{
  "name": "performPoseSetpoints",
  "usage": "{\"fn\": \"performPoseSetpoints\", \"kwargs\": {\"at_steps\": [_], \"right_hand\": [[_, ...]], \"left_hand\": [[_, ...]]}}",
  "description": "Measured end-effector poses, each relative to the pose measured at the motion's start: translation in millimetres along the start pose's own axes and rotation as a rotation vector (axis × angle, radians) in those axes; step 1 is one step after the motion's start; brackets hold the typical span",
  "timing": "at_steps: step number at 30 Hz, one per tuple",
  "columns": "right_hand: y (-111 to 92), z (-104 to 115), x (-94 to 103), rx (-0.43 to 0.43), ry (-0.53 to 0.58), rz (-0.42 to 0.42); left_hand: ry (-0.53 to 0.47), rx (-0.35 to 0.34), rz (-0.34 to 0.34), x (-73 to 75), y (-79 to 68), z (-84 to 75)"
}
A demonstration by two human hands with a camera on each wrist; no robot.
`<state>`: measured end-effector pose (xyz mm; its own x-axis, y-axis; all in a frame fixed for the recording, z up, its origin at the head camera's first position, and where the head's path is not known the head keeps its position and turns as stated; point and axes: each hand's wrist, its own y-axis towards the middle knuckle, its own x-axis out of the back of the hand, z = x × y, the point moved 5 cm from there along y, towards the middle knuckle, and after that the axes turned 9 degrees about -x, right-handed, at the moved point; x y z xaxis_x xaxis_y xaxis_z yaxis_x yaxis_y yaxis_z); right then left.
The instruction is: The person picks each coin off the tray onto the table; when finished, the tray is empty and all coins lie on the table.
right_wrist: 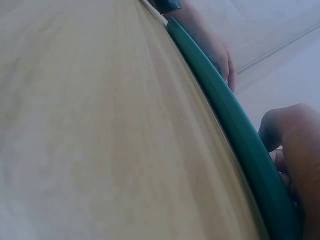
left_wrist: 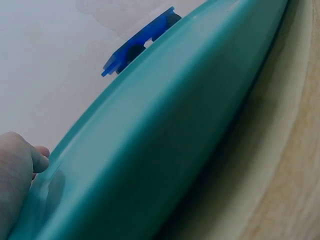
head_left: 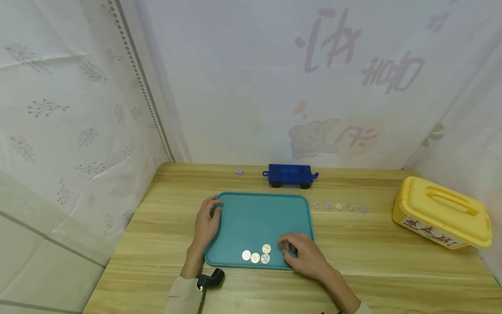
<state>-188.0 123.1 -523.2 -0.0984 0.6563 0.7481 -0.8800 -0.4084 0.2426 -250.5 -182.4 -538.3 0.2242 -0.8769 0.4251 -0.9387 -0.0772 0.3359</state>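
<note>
A teal tray (head_left: 255, 218) lies on the wooden table. My left hand (head_left: 207, 224) rests at its left rim, fingers relaxed with the tips over the edge; the left wrist view shows the fingers (left_wrist: 40, 159) beside that rim. Over the tray's front right part, my right hand (head_left: 303, 255) pinches a silver coin (head_left: 281, 247) between thumb and fingers, which partly cover it. Several coins lie together near the front rim: a silver coin (head_left: 246, 255), a gold-coloured coin (head_left: 255, 257), and another gold-coloured coin (head_left: 266, 248) above a silver one (head_left: 265, 259).
Right of the tray, several coins (head_left: 338, 206) form a row on the table (head_left: 353, 270). Behind the tray stands a blue toy wagon (head_left: 290, 174), with a small purple piece (head_left: 239, 172) to its left. A yellow lidded box (head_left: 443, 211) with a handle is at the far right.
</note>
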Motion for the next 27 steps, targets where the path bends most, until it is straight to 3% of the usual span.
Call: {"fn": "performPoseSetpoints", "kwargs": {"at_steps": [12,18,27], "right_hand": [[1.2,-1.9,-0.9,-0.041,-0.019,0.097],[2.1,-3.4,-2.1,-0.065,-0.011,0.094],[2.1,-7.7,5.4,-0.138,0.141,0.088]], "left_hand": [[0.009,0.001,0.001,-0.4,0.3,0.5],[0.008,0.008,-0.008,-0.7,0.6,1.9],[0.011,0.001,-0.007,-0.8,0.6,-0.2]]}}
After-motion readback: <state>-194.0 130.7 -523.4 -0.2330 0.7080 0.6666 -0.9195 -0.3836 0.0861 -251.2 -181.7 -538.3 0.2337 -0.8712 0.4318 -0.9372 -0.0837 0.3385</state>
